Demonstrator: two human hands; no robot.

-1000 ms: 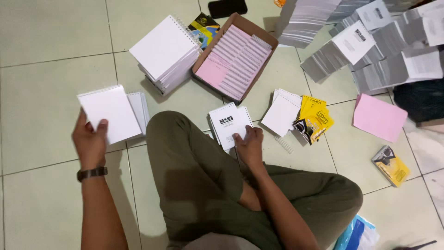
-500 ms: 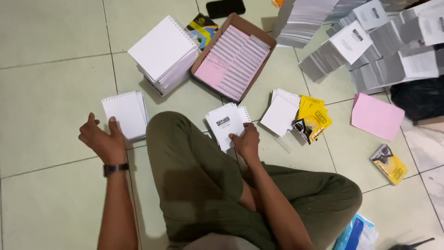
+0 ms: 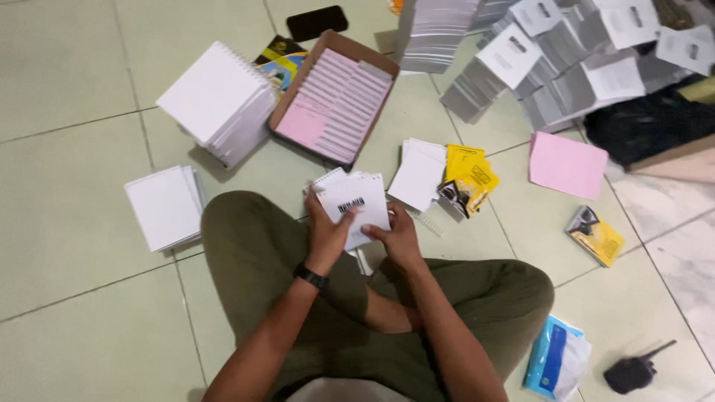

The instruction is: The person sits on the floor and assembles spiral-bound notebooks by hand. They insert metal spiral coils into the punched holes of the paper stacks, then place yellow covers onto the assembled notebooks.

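I sit cross-legged on a tiled floor. Both hands hold a small white spiral notepad (image 3: 356, 208) with a dark printed mark on its cover, just above my left knee. My left hand (image 3: 328, 229), with a black wristband, grips its left edge. My right hand (image 3: 398, 238) holds its lower right edge. A low pile of white notepads (image 3: 162, 206) lies to the left of my knee. A taller leaning stack of white spiral notepads (image 3: 217, 100) stands beyond it.
A cardboard box (image 3: 334, 97) of pink and white sheets lies ahead. White sheets (image 3: 418, 173) and yellow packets (image 3: 469, 177) lie to the right, then a pink pad (image 3: 567, 164). Grey booklet stacks (image 3: 536, 74) fill the far right. A black radio (image 3: 633, 371) lies near my right knee.
My left hand let go of the white notepad on the pile at the left, then swung across to join my right hand on the printed notepad, now lifted.
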